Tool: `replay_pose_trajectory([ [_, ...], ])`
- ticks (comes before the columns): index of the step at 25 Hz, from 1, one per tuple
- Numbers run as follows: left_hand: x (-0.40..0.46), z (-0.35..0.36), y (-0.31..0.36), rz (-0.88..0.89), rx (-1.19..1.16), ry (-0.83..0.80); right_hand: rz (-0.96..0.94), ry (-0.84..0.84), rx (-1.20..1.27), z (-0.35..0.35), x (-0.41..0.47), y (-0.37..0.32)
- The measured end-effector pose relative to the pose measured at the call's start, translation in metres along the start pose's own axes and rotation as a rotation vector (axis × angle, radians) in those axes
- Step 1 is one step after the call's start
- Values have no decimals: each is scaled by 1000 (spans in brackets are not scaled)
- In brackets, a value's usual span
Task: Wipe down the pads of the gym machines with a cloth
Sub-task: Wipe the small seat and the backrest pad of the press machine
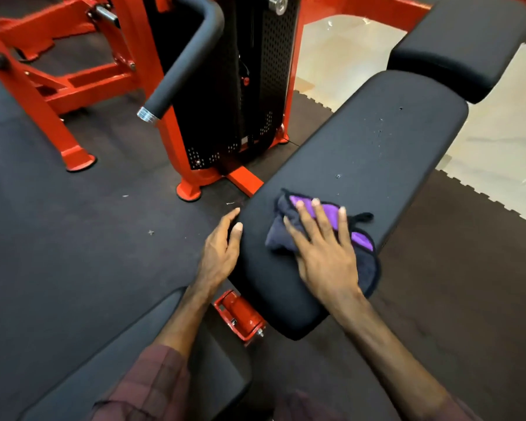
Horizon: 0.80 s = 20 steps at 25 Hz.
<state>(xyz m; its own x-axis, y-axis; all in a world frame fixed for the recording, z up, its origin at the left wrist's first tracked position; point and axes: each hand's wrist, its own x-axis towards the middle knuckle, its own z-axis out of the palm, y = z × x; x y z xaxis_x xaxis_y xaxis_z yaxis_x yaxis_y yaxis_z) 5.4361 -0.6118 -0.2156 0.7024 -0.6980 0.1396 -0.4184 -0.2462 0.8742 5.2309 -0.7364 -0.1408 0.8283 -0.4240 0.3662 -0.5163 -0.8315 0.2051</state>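
The right hand (pixel 325 253) lies flat on the cloth (pixel 322 235), with its fingers straight and spread out. It does not grab the cloth. It pushes it down on the long black pad (pixel 362 153), and that is probably so the whole cloth rubs the pad when the hand slides.

The left hand (pixel 222 247) holds the side edge of the same pad. Its thumb lies on top of the edge and its other fingers seem to go down the side, though where they end is hidden. This hand likely keeps the pad steady while the other one wipes.

The cloth sits under the right fingers, near the close end of the pad. It is dark grey with a bright purple side, and it has a black sewn edge. It is bunched and folded, not smooth. The purple part peeks out between and just past the fingertips. A small black loop sticks out beside the little finger.

The pad is soft-looking, black and rounded at the ends. Past the fingertips, further up the pad, there are small pale specks and crumbs. That part looks like it still needs a wipe. Beyond it is another, shorter black pad (pixel 468 47). To the left of the left hand stands a red machine frame (pixel 134 56) on a dark rubber floor (pixel 73 238).
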Motion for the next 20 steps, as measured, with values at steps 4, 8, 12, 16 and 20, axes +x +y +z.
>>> replay_pose_trajectory([
  [4, 7, 19, 18, -129, 144, 114, -85, -49, 33, 5, 5, -26],
  [8, 3, 23, 24, -146, 178, 216, -124, 20, -31, -5, -47, 19],
  [12, 5, 24, 23, -149, 186, 204, 91, -27, -3, -10, -20, 0],
  [16, 4, 21, 22, -129, 154, 207, -166, -11, -29, -8, -67, 20],
  [20, 6, 23, 20, -149, 179, 175, 123, 5, 9, -16, -31, 40],
])
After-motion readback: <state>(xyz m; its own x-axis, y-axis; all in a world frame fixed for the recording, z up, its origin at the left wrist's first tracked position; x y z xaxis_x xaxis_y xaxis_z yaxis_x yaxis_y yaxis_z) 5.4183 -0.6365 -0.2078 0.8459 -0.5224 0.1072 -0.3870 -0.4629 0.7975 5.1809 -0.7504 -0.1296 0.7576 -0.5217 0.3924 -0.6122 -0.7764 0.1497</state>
